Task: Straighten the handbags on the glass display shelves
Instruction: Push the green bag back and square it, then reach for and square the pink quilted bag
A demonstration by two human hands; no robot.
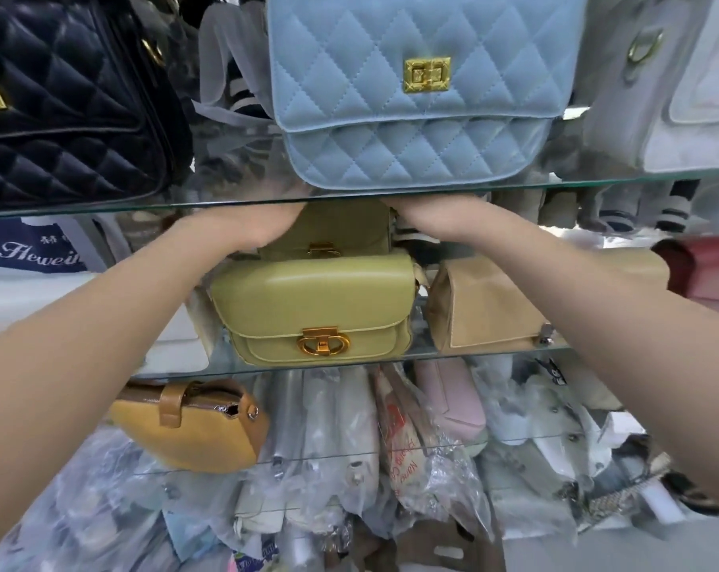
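Two olive-green handbags with gold clasps stand one behind the other on the middle glass shelf. The front green handbag faces me, slightly turned. Behind it, the rear green handbag is mostly hidden. My left hand presses against that rear bag's upper left corner and my right hand grips its upper right corner. The fingertips of both hands are cut off by the edge of the upper glass shelf. On that upper shelf, a light-blue quilted handbag stands directly above my hands.
A black quilted bag and a pale grey bag flank the blue one. A tan bag stands right of the green pair, under my right forearm. Lower down are a mustard bag, a pink bag and several plastic-wrapped bags.
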